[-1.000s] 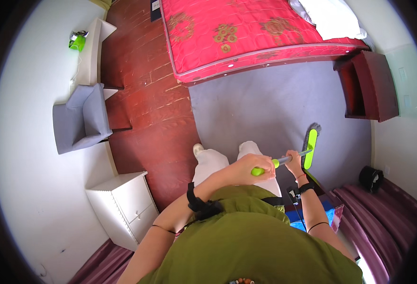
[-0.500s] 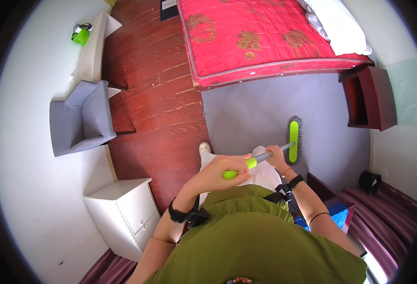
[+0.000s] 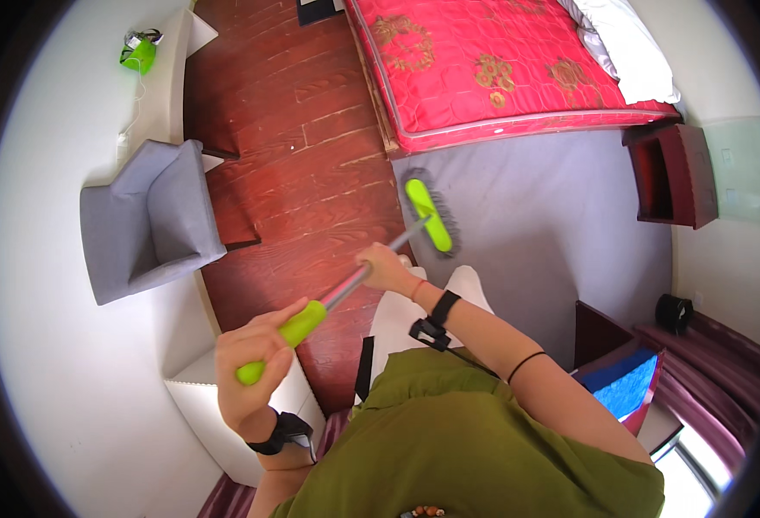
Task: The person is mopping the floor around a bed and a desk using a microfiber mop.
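Both my hands hold a mop with a bright green head (image 3: 429, 217) and a shaggy grey fringe. My left hand (image 3: 250, 367) is closed round the green grip at the top end of its handle (image 3: 304, 323), low on the left. Farther down the pole, my right hand (image 3: 387, 269) wraps round the grey shaft, in front of my legs. The mop head rests on the grey floor covering (image 3: 535, 224), near its left edge and a little short of the bed.
A bed with a red flowered mattress (image 3: 492, 73) stands ahead, beside a dark red nightstand (image 3: 678, 177). On the left are a grey armchair (image 3: 151, 220) and a white cabinet (image 3: 216, 423). Reddish wooden boards (image 3: 302, 198) border the grey covering.
The mop head has swept left across the grey covering, close to the wooden boards. My left hand has moved left and nearer, and my right hand has moved left with the shaft.
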The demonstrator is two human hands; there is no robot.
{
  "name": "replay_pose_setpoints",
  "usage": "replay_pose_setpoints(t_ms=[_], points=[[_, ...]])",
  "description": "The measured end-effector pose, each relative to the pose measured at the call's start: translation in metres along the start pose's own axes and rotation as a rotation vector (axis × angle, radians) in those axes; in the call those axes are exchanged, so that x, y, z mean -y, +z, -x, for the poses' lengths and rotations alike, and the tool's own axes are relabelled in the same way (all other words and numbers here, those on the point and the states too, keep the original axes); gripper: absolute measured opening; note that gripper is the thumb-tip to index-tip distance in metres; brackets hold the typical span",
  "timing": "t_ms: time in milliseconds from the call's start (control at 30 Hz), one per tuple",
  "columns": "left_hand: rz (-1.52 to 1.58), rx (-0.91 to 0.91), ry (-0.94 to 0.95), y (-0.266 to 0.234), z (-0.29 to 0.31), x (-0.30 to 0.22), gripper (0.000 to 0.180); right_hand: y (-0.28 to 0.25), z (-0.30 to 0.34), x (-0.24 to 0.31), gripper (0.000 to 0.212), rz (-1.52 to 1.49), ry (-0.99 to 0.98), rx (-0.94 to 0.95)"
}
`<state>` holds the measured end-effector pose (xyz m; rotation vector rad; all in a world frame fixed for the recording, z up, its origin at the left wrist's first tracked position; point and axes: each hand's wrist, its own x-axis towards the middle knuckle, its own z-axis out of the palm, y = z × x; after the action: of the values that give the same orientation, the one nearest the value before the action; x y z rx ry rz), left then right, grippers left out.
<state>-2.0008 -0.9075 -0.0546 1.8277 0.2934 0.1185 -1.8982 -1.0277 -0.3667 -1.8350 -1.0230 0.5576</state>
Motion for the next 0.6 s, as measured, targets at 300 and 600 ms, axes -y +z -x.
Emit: replay_pose_setpoints(t_ms=[300, 600], points=[[0.053, 0.347, 0.557, -0.038, -0.008, -0.009, 0.028, -0.003, -0.005, 0.062, 0.017, -0.132, -0.027, -0.013], [0.402, 0.571, 0.213, 0.058, -0.051, 0.035, 0.024, -0.071, 0.135, -0.004, 0.019, 0.113, 0.532, -0.311]])
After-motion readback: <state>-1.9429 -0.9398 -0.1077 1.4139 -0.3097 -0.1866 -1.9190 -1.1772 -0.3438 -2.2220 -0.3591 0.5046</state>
